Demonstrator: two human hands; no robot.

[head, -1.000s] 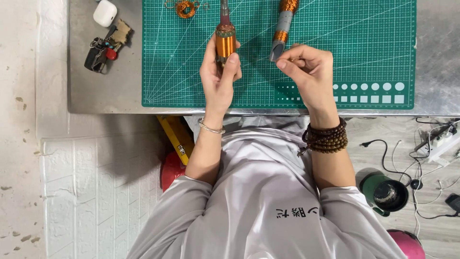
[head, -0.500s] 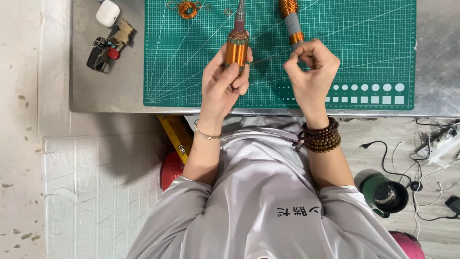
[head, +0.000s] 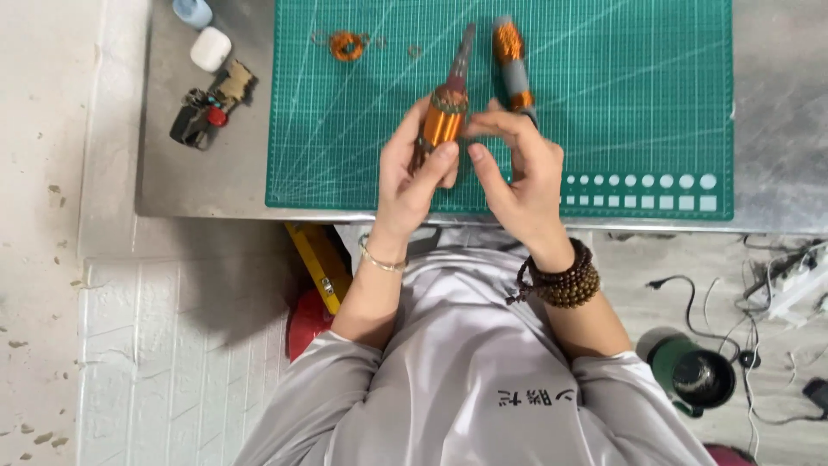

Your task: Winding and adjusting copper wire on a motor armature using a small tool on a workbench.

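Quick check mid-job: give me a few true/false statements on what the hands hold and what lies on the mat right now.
1. The left hand grips a copper-wound rotor. True.
2. The right hand rests flat on the green cutting mat. False: it is raised beside the rotor, fingers curled toward it.
3. A second rotor lies on the mat. True.
4. The small copper wire coil lies off the mat. False: it is on the mat, near the far edge.
5. The white earbud case sits on the mat. False: it is on the bare metal table.
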